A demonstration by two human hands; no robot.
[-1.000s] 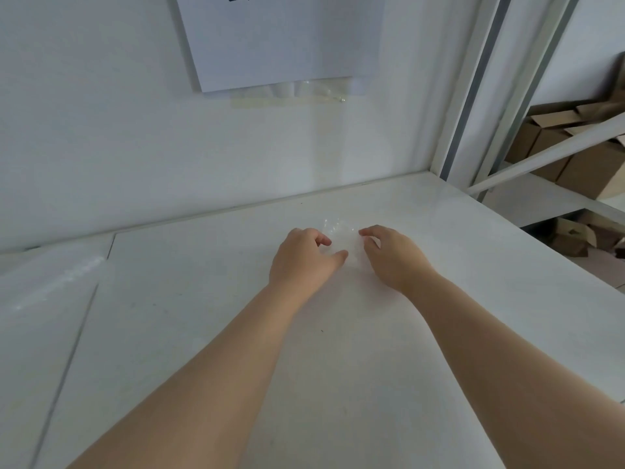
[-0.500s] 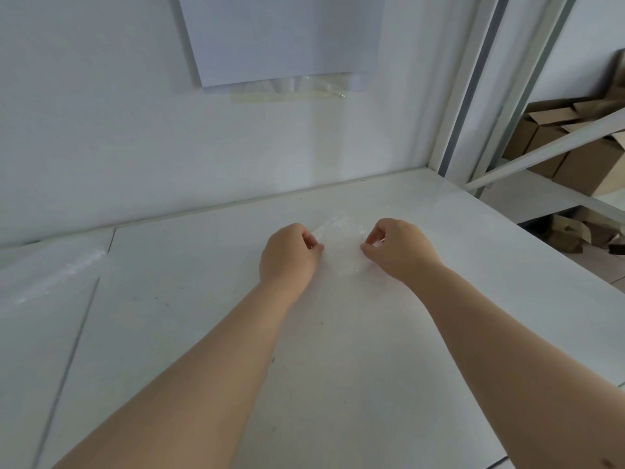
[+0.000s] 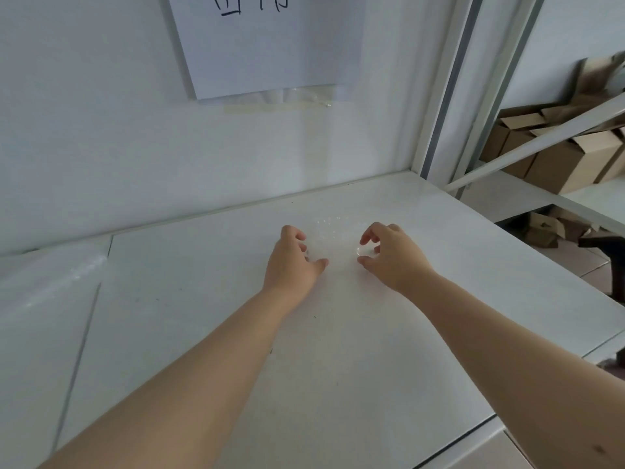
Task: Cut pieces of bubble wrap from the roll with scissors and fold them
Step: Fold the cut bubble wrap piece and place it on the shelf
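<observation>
**Item.** A small piece of bubble wrap (image 3: 333, 236) lies flat on the white table (image 3: 209, 333), just above mid-frame and between the two hands. It is clear and hard to trace; only glints mark its outline.

**Hands.** The left hand (image 3: 292, 262) sits at the piece's left edge with its fingers curled down and its thumb stretched toward the centre. Whether it pinches the wrap cannot be told. The right hand (image 3: 394, 257) is at the right edge. Its thumb and forefinger are held apart in a claw, with a glinting corner of wrap in the gap — not closed on it.

**Step.** Judged to be folding: the piece is already cut. The next move calls for a firm pinch on one edge, carrying it over to the opposite edge and pressing the crease down. The springy film may spring open again.

**Surroundings.** Clear film (image 3: 50, 279) lies at the left edge of the frame, possibly from the roll. No scissors are in view. A handwritten sheet (image 3: 263, 45) hangs at the upper centre.

**Containers.** Cardboard boxes (image 3: 575, 157) stand on the shelf (image 3: 541, 137) at the right with their flaps open — their contents are not visible.
</observation>
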